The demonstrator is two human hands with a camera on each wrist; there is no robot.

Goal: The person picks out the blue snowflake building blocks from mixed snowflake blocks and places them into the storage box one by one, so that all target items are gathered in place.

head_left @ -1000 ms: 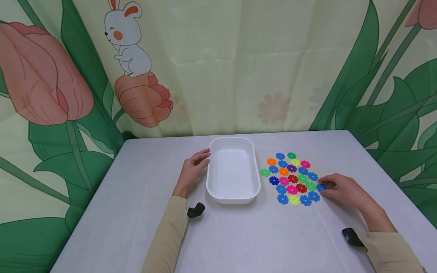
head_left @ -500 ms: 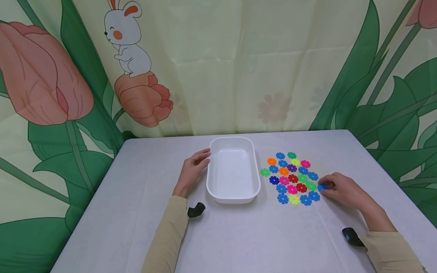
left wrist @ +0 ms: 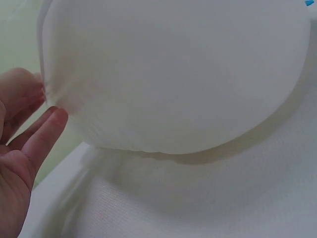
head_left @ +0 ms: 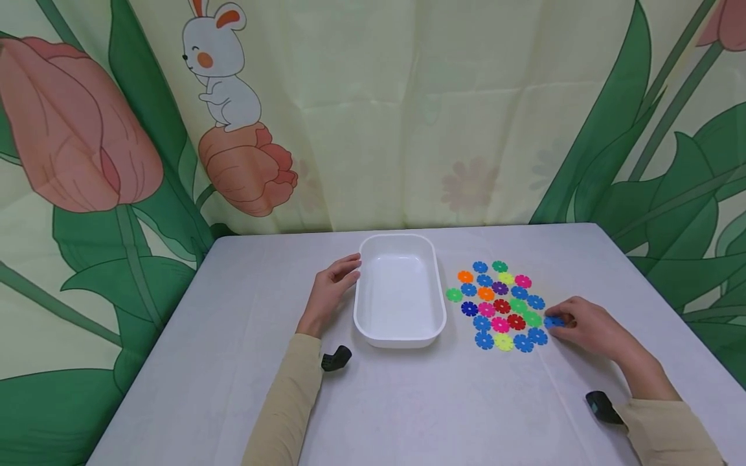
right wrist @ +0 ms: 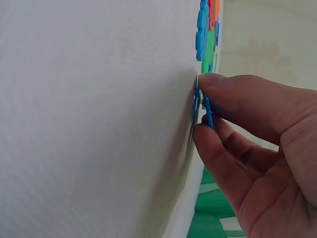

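In the head view a white rectangular tray (head_left: 399, 291) stands mid-table with nothing inside. My left hand (head_left: 329, 292) is at its left side, fairly straight fingertips touching the outer wall near the rim; the left wrist view shows these fingers (left wrist: 47, 134) against the tray wall (left wrist: 173, 74). To the right, my right hand (head_left: 594, 331) pinches a blue flower-shaped plastic disc (head_left: 553, 321) between thumb and fingers at the right edge of the group. Seen from the right wrist, this notched disc (right wrist: 208, 113) is tilted, close over the white cloth, partly hidden by the fingers.
Several flower-shaped discs (head_left: 501, 306) in blue, green, pink, red, orange, yellow and purple lie flat between the tray and my right hand. A white cloth (head_left: 443, 408) covers the table. Behind its far edge hangs a curtain (head_left: 361, 142) printed with tulips and a rabbit.
The blue disc in my right fingers tilts slightly, while the hand stays almost in place. My left hand and the tray keep their positions; the head view shifts a little.
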